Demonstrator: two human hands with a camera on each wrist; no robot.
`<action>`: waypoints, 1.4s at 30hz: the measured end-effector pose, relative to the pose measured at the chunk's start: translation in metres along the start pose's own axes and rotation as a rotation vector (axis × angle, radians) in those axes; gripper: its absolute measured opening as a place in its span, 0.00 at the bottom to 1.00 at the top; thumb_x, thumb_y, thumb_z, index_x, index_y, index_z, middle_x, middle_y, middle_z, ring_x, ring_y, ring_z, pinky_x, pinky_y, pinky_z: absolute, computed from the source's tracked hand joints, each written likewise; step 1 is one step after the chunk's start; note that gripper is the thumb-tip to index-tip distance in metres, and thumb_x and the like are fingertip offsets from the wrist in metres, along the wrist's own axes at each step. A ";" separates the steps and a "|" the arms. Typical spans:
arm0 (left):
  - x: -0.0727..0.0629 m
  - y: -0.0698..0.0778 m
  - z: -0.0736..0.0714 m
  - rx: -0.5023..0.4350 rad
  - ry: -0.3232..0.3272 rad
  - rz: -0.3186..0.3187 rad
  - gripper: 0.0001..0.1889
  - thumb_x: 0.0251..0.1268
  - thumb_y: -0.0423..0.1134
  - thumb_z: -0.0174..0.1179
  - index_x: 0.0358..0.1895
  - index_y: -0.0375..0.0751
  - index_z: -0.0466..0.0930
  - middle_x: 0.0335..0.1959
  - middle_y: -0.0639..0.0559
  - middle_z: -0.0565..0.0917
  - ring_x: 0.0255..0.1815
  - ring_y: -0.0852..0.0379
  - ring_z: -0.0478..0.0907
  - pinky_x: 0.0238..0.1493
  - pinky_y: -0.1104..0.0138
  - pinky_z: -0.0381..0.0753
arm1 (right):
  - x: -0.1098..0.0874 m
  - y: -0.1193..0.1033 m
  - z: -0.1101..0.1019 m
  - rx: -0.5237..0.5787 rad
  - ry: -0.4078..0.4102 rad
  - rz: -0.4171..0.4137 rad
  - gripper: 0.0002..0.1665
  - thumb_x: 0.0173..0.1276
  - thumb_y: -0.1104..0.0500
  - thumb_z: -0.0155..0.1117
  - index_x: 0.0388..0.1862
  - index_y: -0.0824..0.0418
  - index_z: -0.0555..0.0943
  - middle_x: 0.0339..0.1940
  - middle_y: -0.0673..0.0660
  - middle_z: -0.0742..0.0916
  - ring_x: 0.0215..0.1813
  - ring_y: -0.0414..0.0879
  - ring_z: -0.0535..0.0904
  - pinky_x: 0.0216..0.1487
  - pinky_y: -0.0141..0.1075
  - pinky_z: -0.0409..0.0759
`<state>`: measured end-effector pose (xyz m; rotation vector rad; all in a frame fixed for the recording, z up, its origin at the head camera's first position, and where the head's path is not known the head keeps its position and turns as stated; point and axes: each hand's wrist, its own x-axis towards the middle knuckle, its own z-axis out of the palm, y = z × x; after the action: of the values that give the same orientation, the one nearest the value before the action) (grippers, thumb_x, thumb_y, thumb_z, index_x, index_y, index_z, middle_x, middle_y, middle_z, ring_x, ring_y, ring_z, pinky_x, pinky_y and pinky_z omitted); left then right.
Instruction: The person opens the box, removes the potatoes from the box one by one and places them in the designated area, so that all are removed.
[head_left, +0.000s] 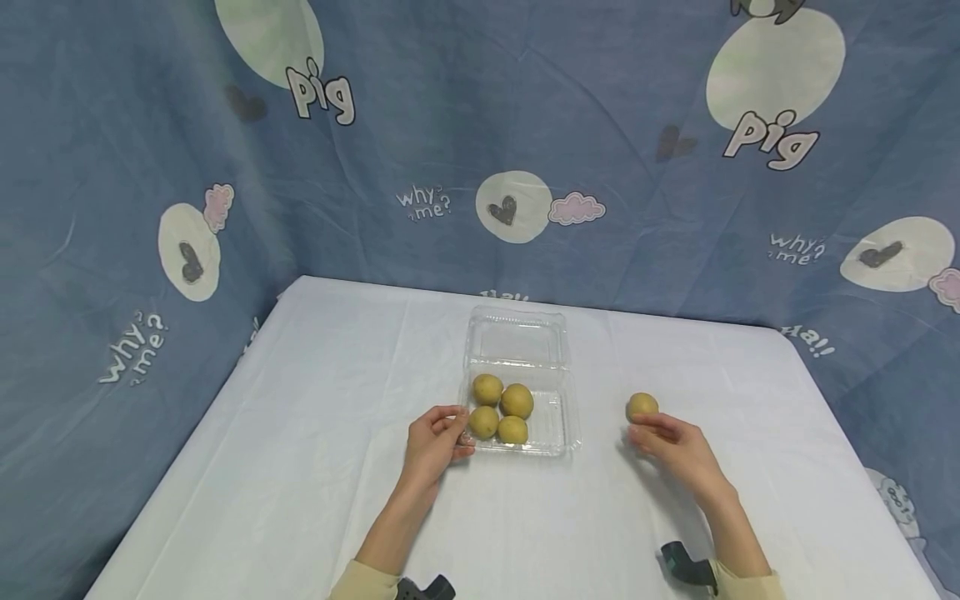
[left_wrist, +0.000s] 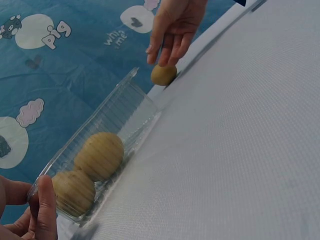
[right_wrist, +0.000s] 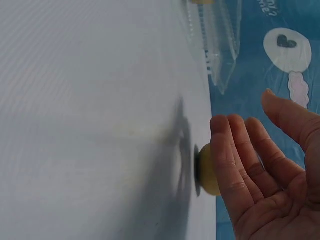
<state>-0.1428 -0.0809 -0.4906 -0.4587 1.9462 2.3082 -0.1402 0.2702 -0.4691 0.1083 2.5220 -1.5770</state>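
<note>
A clear plastic clamshell box [head_left: 551,421] stands with its lid folded back on the white table. Several yellow lemons [head_left: 487,388] sit in its left half. My left hand [head_left: 435,442] pinches the box's front left corner between thumb and fingers, also seen in the left wrist view. Out to the right, a single lemon [head_left: 642,405] lies on the cloth. Right at its near side is my right hand [head_left: 675,450], fingers extended and nothing in its grasp. In the right wrist view the fingers [right_wrist: 240,160] partly hide that lemon [right_wrist: 206,172].
The box's transparent lid [head_left: 519,337] lies toward the back of the table. White cloth [head_left: 300,467] covers the tabletop. A blue printed curtain [head_left: 420,150] hangs behind and along the sides.
</note>
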 end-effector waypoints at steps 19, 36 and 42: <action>0.000 0.001 0.000 0.005 0.003 0.002 0.12 0.69 0.36 0.61 0.50 0.31 0.78 0.29 0.41 0.81 0.24 0.56 0.81 0.29 0.67 0.87 | 0.006 -0.023 0.012 0.037 -0.047 -0.121 0.27 0.70 0.53 0.66 0.59 0.71 0.76 0.52 0.64 0.84 0.48 0.43 0.84 0.49 0.32 0.83; 0.000 0.000 0.001 -0.005 0.010 0.004 0.12 0.69 0.35 0.61 0.49 0.29 0.78 0.28 0.42 0.80 0.23 0.57 0.80 0.28 0.67 0.87 | 0.009 -0.031 0.030 0.095 -0.069 -0.165 0.23 0.69 0.57 0.66 0.56 0.72 0.78 0.45 0.64 0.86 0.45 0.45 0.85 0.47 0.34 0.84; 0.000 0.001 0.001 -0.003 0.021 -0.004 0.12 0.69 0.35 0.61 0.48 0.30 0.78 0.27 0.44 0.80 0.23 0.57 0.80 0.28 0.67 0.86 | 0.009 -0.036 0.034 0.122 -0.096 -0.215 0.22 0.69 0.61 0.66 0.56 0.74 0.77 0.44 0.65 0.86 0.44 0.43 0.85 0.47 0.33 0.84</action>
<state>-0.1428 -0.0803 -0.4897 -0.4887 1.9489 2.3139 -0.1506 0.2235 -0.4533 -0.2256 2.4314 -1.7681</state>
